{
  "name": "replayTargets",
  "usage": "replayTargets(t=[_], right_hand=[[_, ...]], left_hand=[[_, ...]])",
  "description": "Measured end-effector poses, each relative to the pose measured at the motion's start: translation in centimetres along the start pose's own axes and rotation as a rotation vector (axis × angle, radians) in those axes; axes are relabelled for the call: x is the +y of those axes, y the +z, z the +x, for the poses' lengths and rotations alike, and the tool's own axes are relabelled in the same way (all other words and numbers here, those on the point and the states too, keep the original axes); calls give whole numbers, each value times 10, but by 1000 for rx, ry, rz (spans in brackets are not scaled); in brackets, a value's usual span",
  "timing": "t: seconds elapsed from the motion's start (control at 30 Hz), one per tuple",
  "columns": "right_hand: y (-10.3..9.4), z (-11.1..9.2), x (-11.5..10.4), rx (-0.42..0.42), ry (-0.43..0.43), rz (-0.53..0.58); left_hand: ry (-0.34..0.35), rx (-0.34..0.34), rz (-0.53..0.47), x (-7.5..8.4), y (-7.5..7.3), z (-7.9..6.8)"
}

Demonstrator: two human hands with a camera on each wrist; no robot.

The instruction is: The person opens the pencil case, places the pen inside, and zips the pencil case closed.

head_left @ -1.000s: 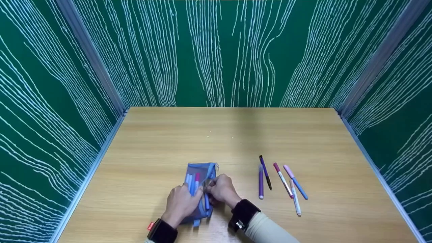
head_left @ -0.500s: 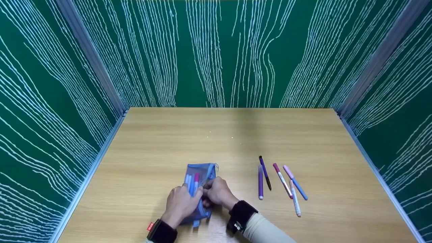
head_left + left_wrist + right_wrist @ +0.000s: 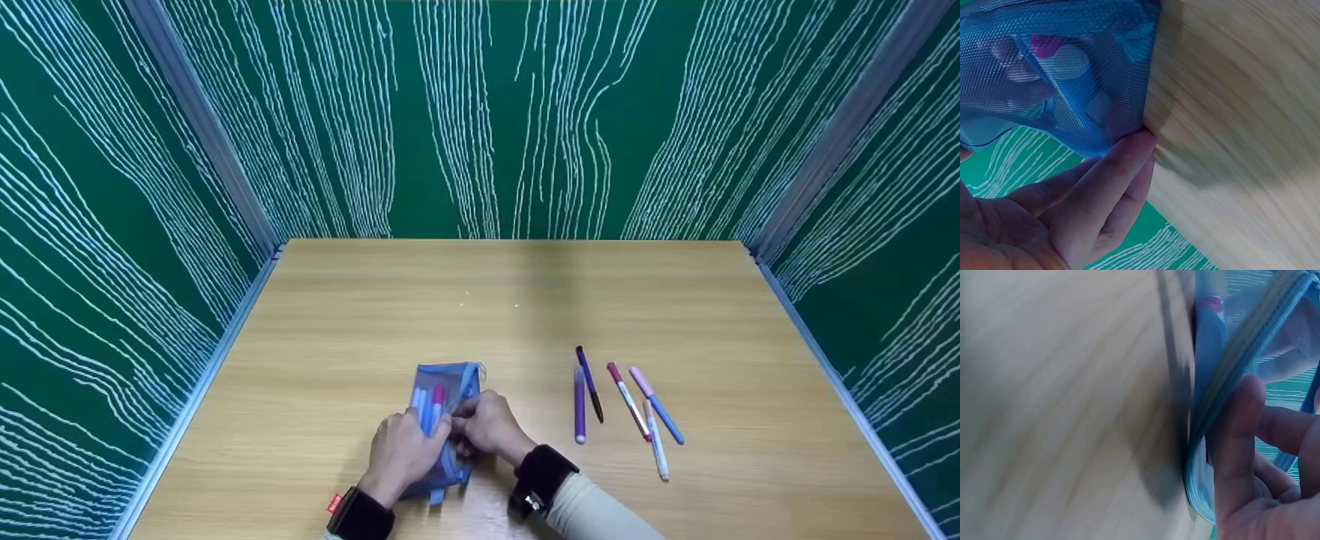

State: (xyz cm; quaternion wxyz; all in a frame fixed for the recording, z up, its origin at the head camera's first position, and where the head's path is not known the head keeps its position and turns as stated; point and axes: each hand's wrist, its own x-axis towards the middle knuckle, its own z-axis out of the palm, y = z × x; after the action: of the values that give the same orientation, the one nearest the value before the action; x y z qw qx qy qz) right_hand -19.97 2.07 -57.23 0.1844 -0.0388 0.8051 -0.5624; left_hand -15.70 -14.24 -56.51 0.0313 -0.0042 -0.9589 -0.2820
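A blue mesh pencil case (image 3: pixel 448 371) lies on the table with several pens inside, one with a pink cap (image 3: pixel 438 395). My left hand (image 3: pixel 405 452) holds its left side, the thumb across the top; in the left wrist view the fingers (image 3: pixel 1112 180) press against the mesh from outside. At the case's right side, my right hand (image 3: pixel 491 427) has curled fingers at the unzipped opening. The right wrist view shows a fingertip (image 3: pixel 1251 389) against the zipper edge (image 3: pixel 1241 354), other fingers bent behind it. Whether those fingers also touch a pen inside is hidden.
Right of the case lie loose pens: a purple marker (image 3: pixel 580 405), a dark purple and black pen (image 3: pixel 590 384), a red-capped white pen (image 3: pixel 628 400), a pink-capped blue pen (image 3: pixel 657 405) and a white marker (image 3: pixel 656 442). Green patterned walls (image 3: pixel 510 112) enclose the table.
My right hand's fingers have shifted slightly down along the opening, covering the blue pen seen there a second ago. The left hand and the loose pens stay put.
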Motion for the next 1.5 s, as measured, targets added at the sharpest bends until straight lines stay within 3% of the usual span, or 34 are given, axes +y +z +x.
replayTargets(t=[0.2, 0.73, 0.93, 1.27, 1.5], right_hand=[[-10, -2, 0, 48, -20, -54], [-43, -4, -1, 208, -117, -344], [-55, -7, 0, 251, -143, -404], [-77, -9, 5, 347, -111, -551], [-88, -11, 9, 378, -69, -589]], left_hand=[[-14, -2, 11, -1, 1, 0], [-43, -44, 13, 1, -1, 0], [-13, -6, 38, 1, 0, 0], [-17, -22, 27, 0, 1, -1], [-23, -26, 24, 0, 1, 0]])
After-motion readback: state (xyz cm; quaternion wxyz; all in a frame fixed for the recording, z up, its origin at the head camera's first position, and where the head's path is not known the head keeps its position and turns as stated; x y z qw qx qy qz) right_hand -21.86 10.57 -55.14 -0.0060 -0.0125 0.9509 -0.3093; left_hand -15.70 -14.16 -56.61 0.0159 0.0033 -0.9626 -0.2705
